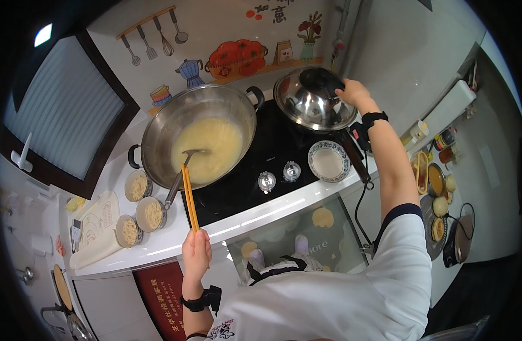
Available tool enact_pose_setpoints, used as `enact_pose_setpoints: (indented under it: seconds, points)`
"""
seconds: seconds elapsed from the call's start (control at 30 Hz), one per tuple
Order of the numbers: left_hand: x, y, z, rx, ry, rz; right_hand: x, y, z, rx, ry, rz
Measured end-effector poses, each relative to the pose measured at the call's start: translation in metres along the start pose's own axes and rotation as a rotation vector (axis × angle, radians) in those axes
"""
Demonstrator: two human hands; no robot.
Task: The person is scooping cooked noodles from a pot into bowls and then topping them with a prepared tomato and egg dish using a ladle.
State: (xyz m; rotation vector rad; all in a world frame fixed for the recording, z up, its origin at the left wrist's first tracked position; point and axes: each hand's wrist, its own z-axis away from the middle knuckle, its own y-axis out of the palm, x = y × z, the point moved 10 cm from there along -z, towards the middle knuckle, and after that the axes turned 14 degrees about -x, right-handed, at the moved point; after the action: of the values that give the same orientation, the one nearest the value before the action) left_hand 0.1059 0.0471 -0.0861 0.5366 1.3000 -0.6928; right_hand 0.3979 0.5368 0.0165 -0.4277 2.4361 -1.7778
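My left hand (197, 251) is closed around the lower ends of a pair of wooden chopsticks (189, 198). Their tips point up towards a large steel wok (158, 128) of pale yellow liquid (218, 140). A metal ladle (174, 187) rests in the wok, its handle over the rim beside the chopsticks. At the right of the cooktop, my right hand (353, 92) grips the black handle (322, 83) of a domed steel lid (307, 106). The lid covers a dark long-handled pan (344, 134), whose contents are hidden. Wristbands are on both my wrists.
Several bowls of noodles (151, 214) stand left of the cooktop (218, 204), beside a pale mat (103, 221). A patterned plate (329, 161) lies near the front edge, by two knobs (279, 177). Bottles, food dishes and a round appliance (459, 243) stand on the right counter.
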Motion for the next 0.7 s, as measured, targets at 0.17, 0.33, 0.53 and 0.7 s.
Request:
enact_pose_setpoints:
  seconds: [0.17,0.33,0.53,0.7]
  points:
    - [0.004,0.052,0.009,-0.017,0.016,-0.007,-0.001,0.026,-0.017,0.160,-0.009,-0.087]
    - [0.000,0.116,0.016,0.013,0.048,-0.030,-0.025,-0.007,-0.026,-0.015,0.056,-0.340]
    - [0.003,0.172,0.017,0.111,0.022,-0.002,-0.099,-0.044,-0.011,0.001,0.293,-0.977]
    - [0.007,0.198,0.004,0.215,-0.019,0.052,-0.140,-0.008,0.050,0.291,0.653,-1.674]
